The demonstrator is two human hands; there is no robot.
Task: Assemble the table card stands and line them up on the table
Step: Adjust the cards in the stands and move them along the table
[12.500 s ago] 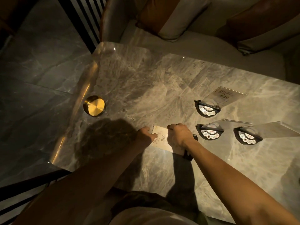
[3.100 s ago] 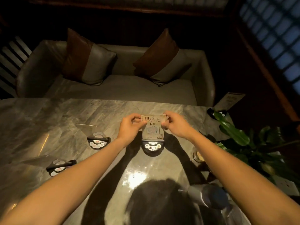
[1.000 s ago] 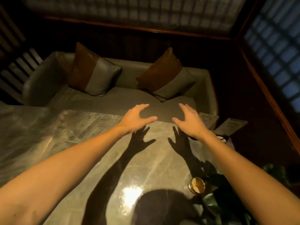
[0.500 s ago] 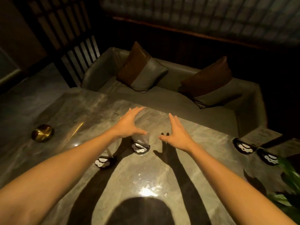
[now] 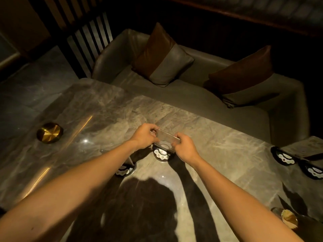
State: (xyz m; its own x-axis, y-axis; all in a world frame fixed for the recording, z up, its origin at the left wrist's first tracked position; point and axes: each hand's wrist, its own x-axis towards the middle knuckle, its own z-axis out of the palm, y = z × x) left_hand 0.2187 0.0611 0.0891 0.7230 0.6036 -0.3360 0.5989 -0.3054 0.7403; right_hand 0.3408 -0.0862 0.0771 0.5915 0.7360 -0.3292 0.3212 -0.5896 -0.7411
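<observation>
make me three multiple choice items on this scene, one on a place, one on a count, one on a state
1. Where is the round brass dish?
A. left part of the marble table
B. on the sofa
C. beside the right forearm

2. How many brown-and-grey cushions lie on the grey sofa?
A. one
B. two
C. four

3. What do the hands hold?
A. nothing
B. a cushion
C. a clear acrylic card panel

Key: 1 A, it sits near the table's left edge. 2 B, cushions at and. 3 C, left hand and right hand pinch its ends above a black base.
</observation>
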